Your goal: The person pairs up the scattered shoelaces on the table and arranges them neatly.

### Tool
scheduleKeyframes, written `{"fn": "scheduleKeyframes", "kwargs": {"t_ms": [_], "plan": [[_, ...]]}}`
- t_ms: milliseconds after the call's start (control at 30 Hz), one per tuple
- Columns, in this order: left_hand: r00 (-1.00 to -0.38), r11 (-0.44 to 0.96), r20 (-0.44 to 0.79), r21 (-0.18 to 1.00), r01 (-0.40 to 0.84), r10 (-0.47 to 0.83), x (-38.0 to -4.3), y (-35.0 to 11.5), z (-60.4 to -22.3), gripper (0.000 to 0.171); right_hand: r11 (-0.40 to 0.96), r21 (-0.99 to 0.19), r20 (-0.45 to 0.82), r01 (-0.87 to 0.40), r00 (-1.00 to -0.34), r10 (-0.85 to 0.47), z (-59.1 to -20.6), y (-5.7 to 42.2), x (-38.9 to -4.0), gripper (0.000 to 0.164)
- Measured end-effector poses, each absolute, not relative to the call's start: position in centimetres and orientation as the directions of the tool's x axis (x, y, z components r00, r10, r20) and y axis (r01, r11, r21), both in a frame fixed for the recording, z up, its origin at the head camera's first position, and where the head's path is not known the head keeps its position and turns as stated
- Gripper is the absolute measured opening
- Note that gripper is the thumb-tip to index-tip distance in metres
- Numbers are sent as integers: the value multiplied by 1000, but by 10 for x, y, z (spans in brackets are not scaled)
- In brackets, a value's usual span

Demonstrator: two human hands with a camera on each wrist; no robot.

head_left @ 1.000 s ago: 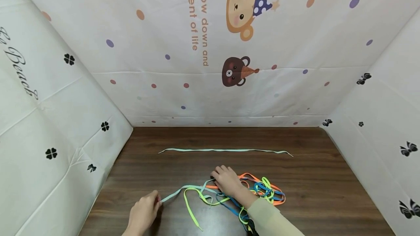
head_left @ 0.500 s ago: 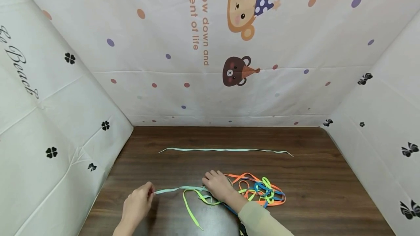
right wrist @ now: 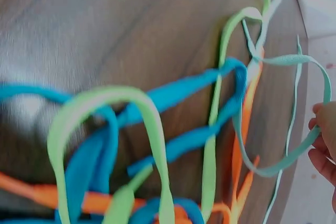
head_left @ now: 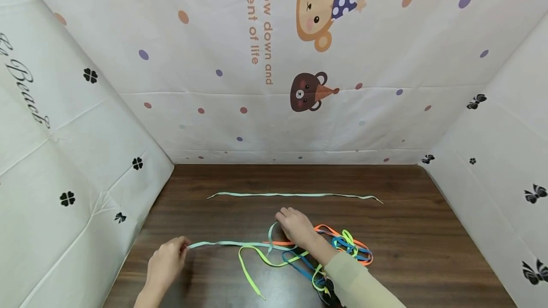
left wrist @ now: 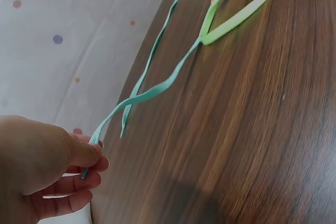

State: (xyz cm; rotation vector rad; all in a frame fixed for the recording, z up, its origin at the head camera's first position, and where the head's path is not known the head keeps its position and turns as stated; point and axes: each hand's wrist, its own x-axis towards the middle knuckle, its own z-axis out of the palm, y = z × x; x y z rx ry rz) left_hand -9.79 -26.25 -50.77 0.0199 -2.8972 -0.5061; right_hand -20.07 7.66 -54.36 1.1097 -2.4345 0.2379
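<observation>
My left hand (head_left: pixel 166 261) pinches the tip of a mint-green shoelace (head_left: pixel 222 243) between thumb and forefinger; the aglet pokes out below the fingers in the left wrist view. From there the lace runs right, into a tangle of laces. My right hand (head_left: pixel 297 228) pinches another stretch of mint lace (right wrist: pixel 286 60), raised in a loop at the tangle's left side. Mixed in the tangle are a yellow-green shoelace (head_left: pixel 248 274), a blue shoelace (right wrist: pixel 184 90) and an orange shoelace (right wrist: pixel 249 114). My right forearm covers part of it.
A second mint shoelace (head_left: pixel 274 195) lies nearly straight across the back of the dark wooden table (head_left: pixel 411 203). Something black (head_left: pixel 331 296) shows by the right sleeve at the front. Printed white cloth walls (head_left: pixel 205 51) enclose the table on the back and sides.
My left hand has moved left and a little back, drawing the mint lace out straighter. My right hand went left, then back right and farther from me, lifting a loop of mint lace.
</observation>
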Motion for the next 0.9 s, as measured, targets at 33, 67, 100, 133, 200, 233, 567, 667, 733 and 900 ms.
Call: {"fn": "scheduleKeyframes", "kwargs": {"t_ms": [33, 67, 100, 133, 200, 233, 567, 667, 733, 900], "plan": [[-981, 942, 185, 336, 9, -56, -98, -265, -508, 10, 665, 22, 474, -747, -577, -664, -542, 80, -202, 8], [-982, 942, 176, 334, -1, -64, -98, -268, -508, 9, 669, 17, 483, -743, -580, -656, -540, 83, -203, 9], [-983, 944, 171, 330, -10, -70, -98, -271, -508, 8, 671, 8, 491, -742, -582, -649, -539, 87, -205, 9], [-984, 944, 162, 328, -21, -78, -98, -274, -508, 7, 672, 0, 501, -741, -581, -641, -539, 90, -206, 9], [-984, 946, 153, 322, -35, -89, -97, -280, -508, 7, 663, -24, 526, -748, -574, -628, -539, 98, -209, 7], [-985, 946, 146, 320, -45, -96, -97, -283, -508, 7, 659, -34, 543, -752, -567, -619, -540, 102, -210, 8], [-988, 945, 89, 314, -95, -128, -98, -311, -513, 5, 706, -126, 508, -697, -657, -557, -538, 141, -219, 14], [-986, 946, 99, 307, -99, -135, -98, -318, -515, 5, 726, -135, 512, -674, -675, -532, -537, 152, -222, 14], [-985, 948, 110, 302, -97, -135, -98, -322, -515, 5, 736, -142, 514, -662, -685, -516, -537, 160, -223, 14], [-987, 945, 93, 313, -98, -133, -102, -329, -515, 5, 775, -168, 488, -609, -735, -471, -537, 176, -224, 14]]}}
